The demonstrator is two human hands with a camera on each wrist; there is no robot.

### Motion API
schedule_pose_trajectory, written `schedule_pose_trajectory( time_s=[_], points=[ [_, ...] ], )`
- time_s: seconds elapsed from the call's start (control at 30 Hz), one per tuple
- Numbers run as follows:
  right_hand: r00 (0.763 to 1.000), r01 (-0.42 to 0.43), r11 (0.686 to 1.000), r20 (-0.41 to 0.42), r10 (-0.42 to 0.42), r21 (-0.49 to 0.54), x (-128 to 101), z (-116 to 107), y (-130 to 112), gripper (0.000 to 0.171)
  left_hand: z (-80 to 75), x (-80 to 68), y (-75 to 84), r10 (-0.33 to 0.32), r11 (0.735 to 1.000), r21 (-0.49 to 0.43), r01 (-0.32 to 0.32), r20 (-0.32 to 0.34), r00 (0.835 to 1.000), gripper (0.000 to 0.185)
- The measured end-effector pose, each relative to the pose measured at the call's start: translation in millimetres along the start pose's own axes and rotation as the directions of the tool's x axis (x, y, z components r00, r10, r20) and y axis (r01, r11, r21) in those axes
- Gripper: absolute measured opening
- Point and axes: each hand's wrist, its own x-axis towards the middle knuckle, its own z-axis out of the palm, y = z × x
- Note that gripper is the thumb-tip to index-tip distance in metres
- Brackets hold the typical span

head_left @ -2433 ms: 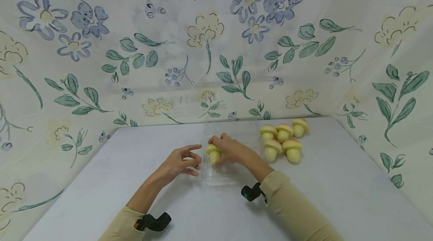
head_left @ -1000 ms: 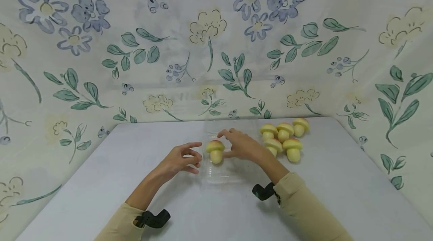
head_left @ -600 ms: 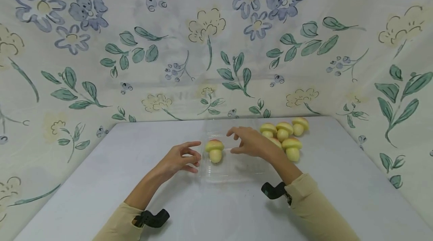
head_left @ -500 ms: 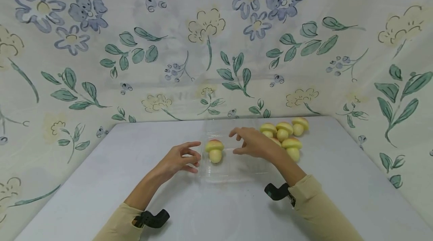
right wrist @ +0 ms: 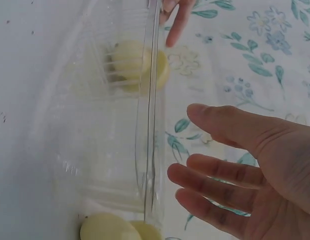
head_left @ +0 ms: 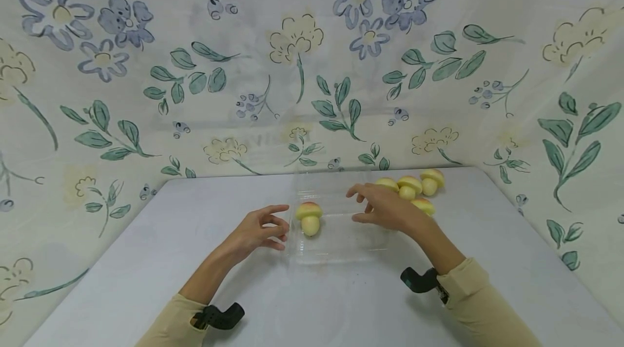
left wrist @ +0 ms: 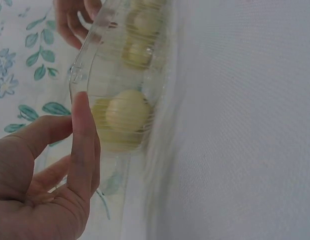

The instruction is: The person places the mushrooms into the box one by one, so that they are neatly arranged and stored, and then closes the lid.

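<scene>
A clear plastic clamshell box (head_left: 336,236) lies with its lid (head_left: 317,180) laid back toward the wall. Inside its left end sits one toy-like mushroom (head_left: 309,219), yellow with a reddish cap top. My left hand (head_left: 260,229) is at the box's left side; in the left wrist view, its fingertips (left wrist: 81,107) are at the rim, apparently touching it. Over the box's right part hovers my right hand (head_left: 382,207), fingers apart and holding nothing. It partly covers the group of similar mushrooms (head_left: 408,187) on the table to the right.
The white table (head_left: 195,217) ends at a floral cloth (head_left: 263,92) hanging behind and at the sides. A black wrist camera (head_left: 221,316) is strapped to the left forearm, another black wrist camera (head_left: 419,280) to the right.
My right hand has let go of the mushroom in the box's left end and moved right, toward the group of mushrooms. My left hand has stayed nearly still.
</scene>
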Motion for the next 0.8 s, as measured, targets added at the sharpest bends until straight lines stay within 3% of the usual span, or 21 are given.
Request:
schedule_pose_trajectory(
  time_s=[0.53, 0.8],
  points=[
    [0.998, -0.059, 0.997, -0.004, 0.06, 0.046, -19.2, -12.3, 20.7, 0.046, -4.2, 3.0, 0.8, 0.0, 1.0, 0.001, 0.0, 0.011, 1.0, 0.068],
    [0.999, -0.022, 0.997, -0.022, 0.024, 0.073, -25.2, -16.4, 29.6, 0.045, -5.1, 3.8, 2.1, -0.014, 1.0, 0.0, 0.014, 0.002, 1.0, 0.068]
  ],
)
